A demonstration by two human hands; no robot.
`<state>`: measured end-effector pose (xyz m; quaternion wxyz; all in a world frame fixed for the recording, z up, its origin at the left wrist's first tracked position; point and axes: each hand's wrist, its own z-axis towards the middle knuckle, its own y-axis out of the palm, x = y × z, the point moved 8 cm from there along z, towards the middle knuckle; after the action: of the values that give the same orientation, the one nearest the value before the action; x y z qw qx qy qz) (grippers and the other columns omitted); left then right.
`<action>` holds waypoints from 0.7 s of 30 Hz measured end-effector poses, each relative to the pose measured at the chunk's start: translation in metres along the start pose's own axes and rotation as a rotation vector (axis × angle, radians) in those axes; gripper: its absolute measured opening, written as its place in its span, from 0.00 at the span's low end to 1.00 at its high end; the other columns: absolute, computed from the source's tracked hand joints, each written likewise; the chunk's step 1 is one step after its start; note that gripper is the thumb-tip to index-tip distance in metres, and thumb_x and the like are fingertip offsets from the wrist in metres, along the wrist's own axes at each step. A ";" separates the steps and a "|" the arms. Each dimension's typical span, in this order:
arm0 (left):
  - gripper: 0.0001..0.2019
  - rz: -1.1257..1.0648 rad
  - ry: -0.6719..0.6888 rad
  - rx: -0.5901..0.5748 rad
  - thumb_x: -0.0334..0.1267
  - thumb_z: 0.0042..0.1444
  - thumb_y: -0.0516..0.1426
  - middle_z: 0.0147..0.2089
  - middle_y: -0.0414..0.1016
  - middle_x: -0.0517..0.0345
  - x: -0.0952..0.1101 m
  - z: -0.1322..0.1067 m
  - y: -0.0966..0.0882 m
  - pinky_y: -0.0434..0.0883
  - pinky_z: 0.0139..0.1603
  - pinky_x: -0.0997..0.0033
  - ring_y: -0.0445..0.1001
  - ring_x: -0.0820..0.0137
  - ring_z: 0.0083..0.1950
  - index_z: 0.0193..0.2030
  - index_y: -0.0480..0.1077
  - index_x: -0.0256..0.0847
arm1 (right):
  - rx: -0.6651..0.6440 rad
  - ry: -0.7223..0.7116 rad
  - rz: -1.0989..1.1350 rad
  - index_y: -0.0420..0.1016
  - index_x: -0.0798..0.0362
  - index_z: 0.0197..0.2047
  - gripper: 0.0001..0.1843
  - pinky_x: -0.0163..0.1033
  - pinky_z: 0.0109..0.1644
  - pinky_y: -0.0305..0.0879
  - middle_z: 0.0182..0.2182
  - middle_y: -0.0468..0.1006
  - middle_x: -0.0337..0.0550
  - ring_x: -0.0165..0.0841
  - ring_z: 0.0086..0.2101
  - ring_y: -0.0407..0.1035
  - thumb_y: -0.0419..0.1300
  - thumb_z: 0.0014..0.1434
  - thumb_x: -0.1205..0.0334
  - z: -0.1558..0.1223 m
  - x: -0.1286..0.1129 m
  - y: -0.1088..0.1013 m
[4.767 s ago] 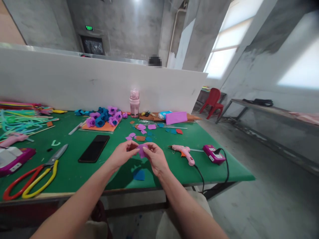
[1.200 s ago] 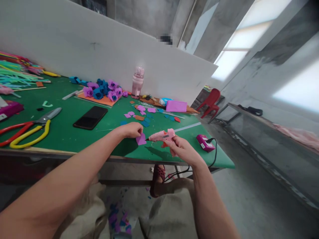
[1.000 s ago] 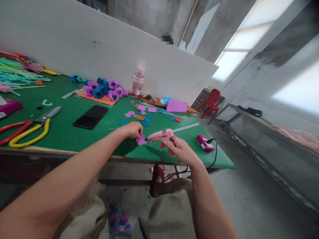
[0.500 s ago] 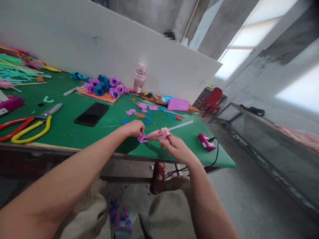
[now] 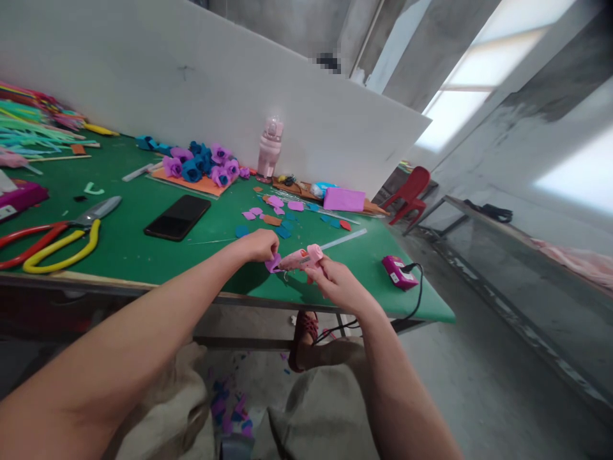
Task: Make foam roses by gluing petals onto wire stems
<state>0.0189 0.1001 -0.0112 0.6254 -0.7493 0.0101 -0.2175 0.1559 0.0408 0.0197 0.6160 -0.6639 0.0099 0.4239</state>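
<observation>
My left hand [image 5: 262, 245] is closed on a small purple paper petal [image 5: 272, 262], held just above the green table [image 5: 191, 262]. My right hand [image 5: 335, 279] grips a pink glue gun [image 5: 297, 259], with a clear glue stick [image 5: 343, 239] jutting from its back end. The gun's nozzle points left and meets the petal or nearly so; I cannot tell if they touch. Beyond my hands lie loose purple, blue and orange paper pieces [image 5: 275, 202]. Finished-looking purple and blue paper flowers [image 5: 192, 170] sit on an orange sheet [image 5: 205, 185].
Red-and-yellow-handled shears [image 5: 62, 236] and a black phone [image 5: 177, 218] lie to the left. A pink bottle [image 5: 269, 150] stands against the white board [image 5: 230, 83]. At the right is a magenta power box [image 5: 399, 273] with a black cable. Paper scraps [image 5: 230, 409] litter the floor below.
The glue gun has tilted slightly, its stick end dipping and shifting a little left. The petal has turned slightly in my left hand. The whole view has shifted a touch.
</observation>
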 end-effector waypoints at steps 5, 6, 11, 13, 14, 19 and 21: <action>0.07 -0.009 -0.009 0.008 0.27 0.39 0.57 0.28 0.77 0.56 0.000 -0.001 -0.001 0.59 0.26 0.76 0.70 0.71 0.31 0.26 0.75 0.38 | -0.005 -0.007 -0.031 0.65 0.51 0.25 0.14 0.35 0.30 0.57 0.19 0.68 0.39 0.33 0.26 0.66 0.48 0.60 0.57 0.001 -0.002 0.001; 0.07 -0.011 -0.010 0.009 0.27 0.39 0.57 0.28 0.77 0.56 0.000 -0.001 -0.001 0.59 0.27 0.76 0.70 0.71 0.31 0.26 0.75 0.38 | -0.003 -0.009 -0.032 0.64 0.51 0.25 0.14 0.35 0.30 0.57 0.19 0.68 0.39 0.33 0.26 0.66 0.48 0.60 0.58 0.001 -0.002 0.001; 0.07 -0.012 -0.014 0.010 0.27 0.39 0.58 0.29 0.77 0.56 -0.001 0.000 0.000 0.59 0.27 0.76 0.71 0.71 0.31 0.26 0.75 0.38 | -0.003 0.001 -0.034 0.64 0.52 0.26 0.14 0.35 0.30 0.57 0.19 0.68 0.39 0.33 0.26 0.66 0.48 0.61 0.57 0.001 0.000 0.001; 0.07 -0.012 -0.014 0.010 0.27 0.39 0.57 0.29 0.77 0.56 -0.001 0.000 0.000 0.59 0.26 0.76 0.71 0.70 0.31 0.27 0.75 0.38 | -0.004 0.005 -0.039 0.64 0.52 0.26 0.14 0.35 0.29 0.56 0.19 0.68 0.39 0.32 0.25 0.65 0.48 0.61 0.57 0.001 0.000 0.001; 0.07 -0.013 -0.013 0.010 0.27 0.39 0.57 0.29 0.77 0.55 -0.001 0.000 0.000 0.59 0.26 0.76 0.71 0.70 0.31 0.27 0.75 0.37 | -0.004 0.006 -0.037 0.64 0.52 0.26 0.14 0.35 0.29 0.56 0.18 0.68 0.38 0.32 0.25 0.65 0.48 0.61 0.57 0.001 0.000 0.002; 0.07 -0.012 -0.010 0.011 0.27 0.39 0.57 0.29 0.77 0.56 -0.001 0.001 0.000 0.59 0.27 0.76 0.71 0.70 0.31 0.26 0.75 0.38 | -0.002 0.004 -0.013 0.64 0.52 0.25 0.14 0.35 0.30 0.57 0.18 0.68 0.39 0.32 0.26 0.66 0.48 0.60 0.57 0.001 -0.001 0.001; 0.07 -0.011 -0.010 0.011 0.27 0.39 0.57 0.29 0.77 0.57 -0.001 0.001 0.000 0.59 0.27 0.76 0.71 0.70 0.31 0.26 0.75 0.39 | -0.006 -0.001 -0.014 0.65 0.52 0.25 0.14 0.35 0.30 0.57 0.18 0.68 0.39 0.32 0.26 0.66 0.48 0.60 0.57 0.001 -0.002 0.002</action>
<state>0.0182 0.1012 -0.0117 0.6282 -0.7471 0.0016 -0.2172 0.1530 0.0401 0.0197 0.6171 -0.6654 0.0037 0.4201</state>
